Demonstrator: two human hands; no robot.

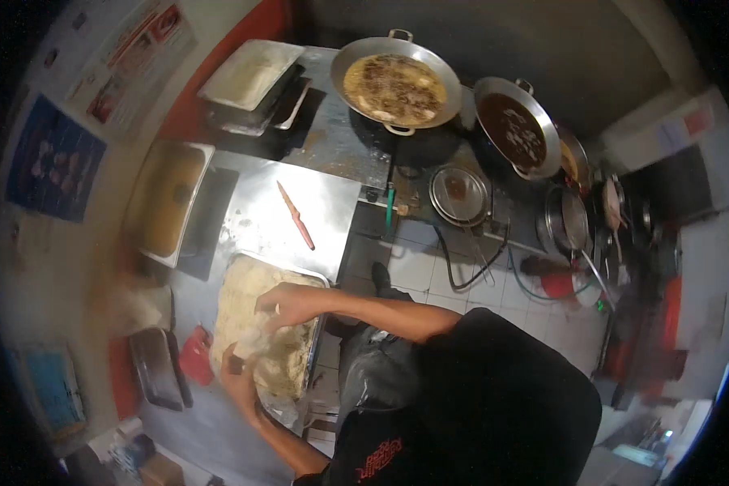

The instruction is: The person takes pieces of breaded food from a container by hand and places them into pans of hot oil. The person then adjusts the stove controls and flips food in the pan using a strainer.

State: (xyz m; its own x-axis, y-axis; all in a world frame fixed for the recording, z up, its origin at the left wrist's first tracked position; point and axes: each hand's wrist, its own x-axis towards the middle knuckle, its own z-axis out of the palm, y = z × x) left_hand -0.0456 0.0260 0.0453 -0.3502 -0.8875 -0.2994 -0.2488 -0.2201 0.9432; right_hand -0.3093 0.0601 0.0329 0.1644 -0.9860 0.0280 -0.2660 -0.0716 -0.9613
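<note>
Apparently, a pale, flour-dusted, irregular lump point(253, 341) is held between the right hand point(293, 304) and left hand point(239, 384), inside the far long edge of a rectangular, silvery tray point(301, 270), its own long axis blurred.

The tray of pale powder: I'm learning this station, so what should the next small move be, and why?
Probably turn the pale lump over in the powder: the left hand and right hand are both at it, over the tray, with loose powder around them.
</note>
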